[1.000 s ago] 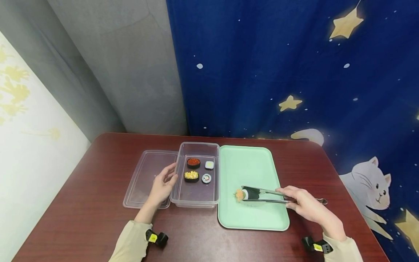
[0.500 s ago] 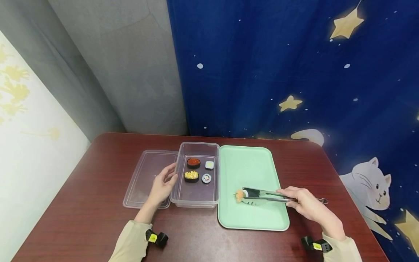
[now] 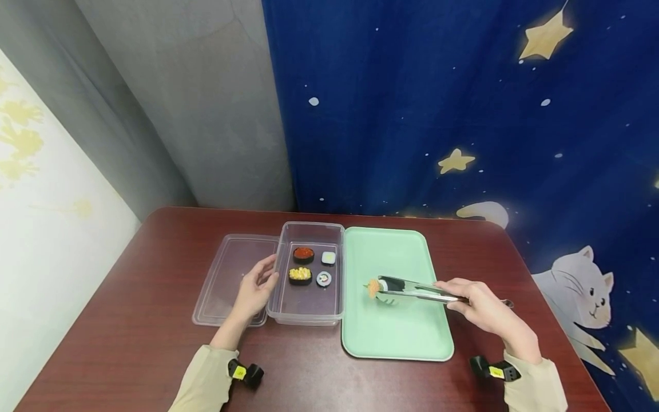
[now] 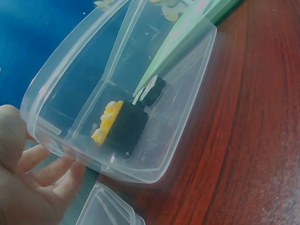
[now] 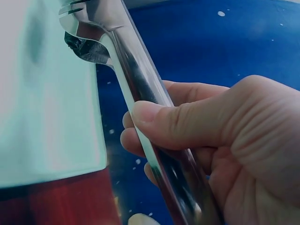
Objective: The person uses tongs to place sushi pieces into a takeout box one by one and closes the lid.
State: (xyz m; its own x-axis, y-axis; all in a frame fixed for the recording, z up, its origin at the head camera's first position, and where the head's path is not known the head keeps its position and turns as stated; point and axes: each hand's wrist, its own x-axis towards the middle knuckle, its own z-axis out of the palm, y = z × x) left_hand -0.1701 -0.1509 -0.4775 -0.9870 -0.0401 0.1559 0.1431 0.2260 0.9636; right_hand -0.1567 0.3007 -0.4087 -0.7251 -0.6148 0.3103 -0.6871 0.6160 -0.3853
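Note:
My right hand [image 3: 483, 308] grips metal tongs [image 5: 140, 79], thumb on one arm and fingers on the other. The tong tips squeeze a sushi piece [image 3: 373, 288] with an orange topping and dark wrap, held just above the green tray [image 3: 396, 337]. My left hand [image 3: 255, 289] rests its fingers against the outer left wall of a clear plastic container [image 4: 187, 136]. Inside lie a red-topped sushi [image 3: 304, 254], a yellow-topped sushi [image 3: 300, 276], a small white-and-yellow piece [image 3: 328, 258] and a round sushi roll [image 3: 324, 279].
The clear lid [image 3: 221, 286] lies flat left of the container, partly under my left hand. Container and tray stand side by side on the dark red wooden table [image 3: 139, 320]. A blue curtain [image 3: 370, 114] hangs behind the table.
The tongs have closed on the orange-topped sushi, and my right hand has raised it slightly from the tray, a little to the left. My left hand has stayed at the container.

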